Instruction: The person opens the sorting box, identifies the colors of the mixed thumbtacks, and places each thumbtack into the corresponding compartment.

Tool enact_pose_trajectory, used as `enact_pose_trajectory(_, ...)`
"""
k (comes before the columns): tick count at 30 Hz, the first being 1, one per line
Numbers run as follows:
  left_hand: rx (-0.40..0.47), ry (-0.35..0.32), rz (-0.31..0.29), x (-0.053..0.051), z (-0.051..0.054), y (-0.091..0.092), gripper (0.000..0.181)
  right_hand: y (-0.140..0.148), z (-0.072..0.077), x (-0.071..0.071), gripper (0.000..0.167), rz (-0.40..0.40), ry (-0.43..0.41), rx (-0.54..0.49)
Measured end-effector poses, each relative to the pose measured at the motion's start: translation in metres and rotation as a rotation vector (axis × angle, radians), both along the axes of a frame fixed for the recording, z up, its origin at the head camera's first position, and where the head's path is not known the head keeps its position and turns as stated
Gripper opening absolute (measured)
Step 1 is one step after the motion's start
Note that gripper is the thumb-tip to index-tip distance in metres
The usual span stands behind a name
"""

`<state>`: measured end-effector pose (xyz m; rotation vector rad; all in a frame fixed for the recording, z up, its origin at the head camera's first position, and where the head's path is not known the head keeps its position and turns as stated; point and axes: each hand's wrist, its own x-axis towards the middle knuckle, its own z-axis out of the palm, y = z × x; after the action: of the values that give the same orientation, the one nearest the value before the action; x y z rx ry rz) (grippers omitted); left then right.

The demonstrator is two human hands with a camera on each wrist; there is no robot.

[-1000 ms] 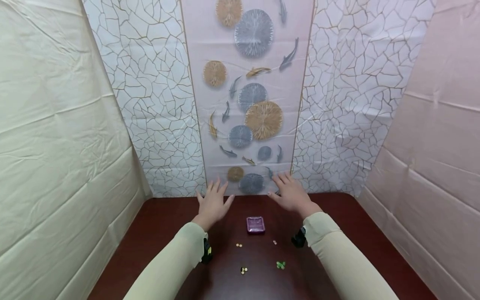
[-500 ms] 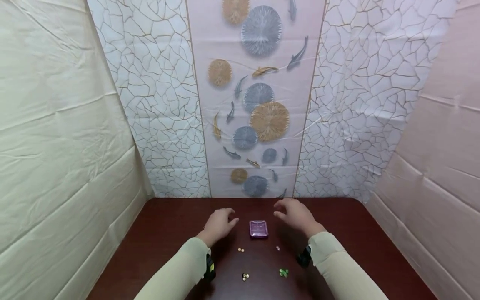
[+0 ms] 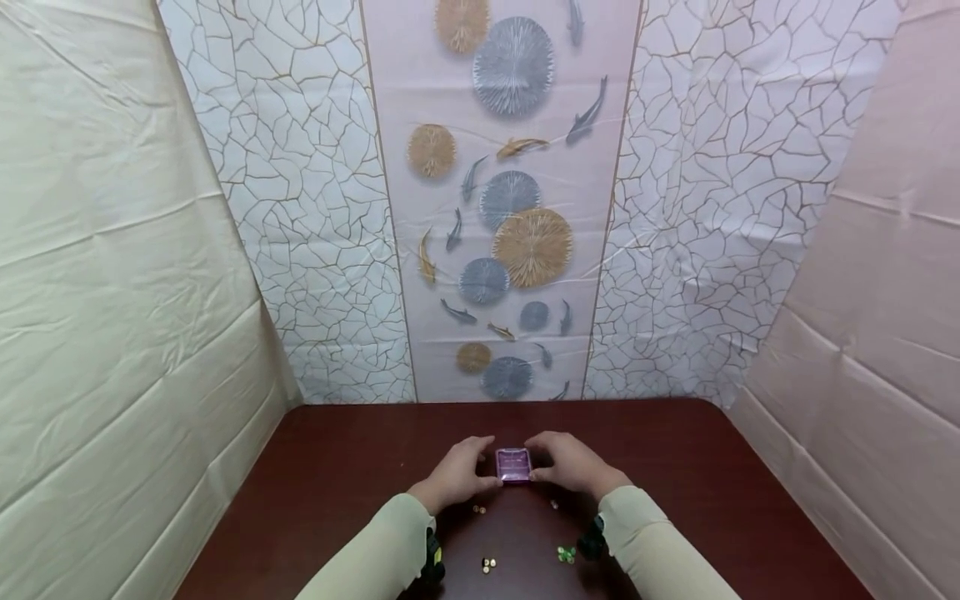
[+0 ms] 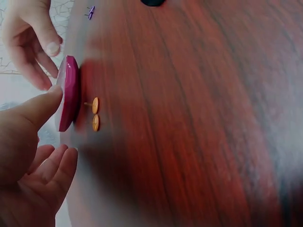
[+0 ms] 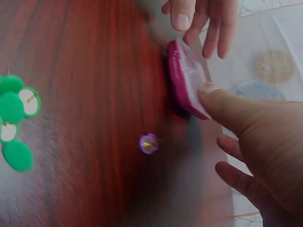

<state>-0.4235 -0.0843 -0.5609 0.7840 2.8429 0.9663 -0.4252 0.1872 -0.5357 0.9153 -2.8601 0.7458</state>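
Note:
A small magenta box (image 3: 513, 467) with a clear top lies on the dark red table between both hands. To its left the left hand (image 3: 459, 472) has its thumb and fingers spread apart; in the left wrist view its thumb overlaps the edge of the box (image 4: 71, 90). At the other side is the right hand (image 3: 573, 462), its thumb tip at the box (image 5: 182, 85) in the right wrist view, other fingers loosely bent. Neither hand is clearly closed round the box; whether the thumbs press on it cannot be told.
Nearer than the box lie two orange pins (image 4: 96, 105), a purple pin or pins (image 5: 148, 143), a cluster of green pins (image 5: 12, 106) and a few dark and gold ones (image 3: 488, 565). Patterned cloth (image 3: 330, 292) hangs behind the table, plain cloth at both sides.
Both hands have come down from the far edge of the table and drawn inward to the sides of the magenta box. The box and pins show no clear movement of their own.

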Motion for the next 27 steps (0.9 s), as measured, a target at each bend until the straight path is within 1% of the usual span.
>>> enact_pose_trajectory(2, 0.006, -0.02, -0.009, 0.001, -0.001, 0.001, 0.086, -0.002, -0.004, 0.0, 0.051, 0.035, -0.004, 0.003)
enact_pose_trajectory(5, 0.012, -0.021, -0.014, 0.001, -0.003, 0.003, 0.088, -0.004, -0.008, 0.0, 0.053, 0.059, 0.004, 0.005)
enact_pose_trajectory(12, 0.023, -0.009, -0.003, -0.003, -0.011, 0.006, 0.086, -0.008, -0.009, 0.0, 0.049, 0.054, 0.014, -0.007)
enact_pose_trajectory(16, 0.029, -0.006, 0.004, -0.001, -0.017, 0.007, 0.084, -0.011, -0.013, 0.002, 0.047, 0.048, 0.001, -0.012)
enact_pose_trajectory(20, 0.031, -0.003, 0.013, 0.001, -0.022, 0.008, 0.082, -0.011, -0.018, 0.0, 0.045, 0.049, -0.001, -0.016)
enact_pose_trajectory(24, 0.021, 0.0, 0.018, 0.002, -0.017, 0.011, 0.078, -0.01, -0.017, -0.001, 0.045, 0.048, 0.008, -0.014)
enact_pose_trajectory(27, 0.015, 0.007, 0.016, 0.004, -0.01, 0.013, 0.075, -0.01, -0.014, -0.002, 0.044, 0.051, 0.019, 0.001)
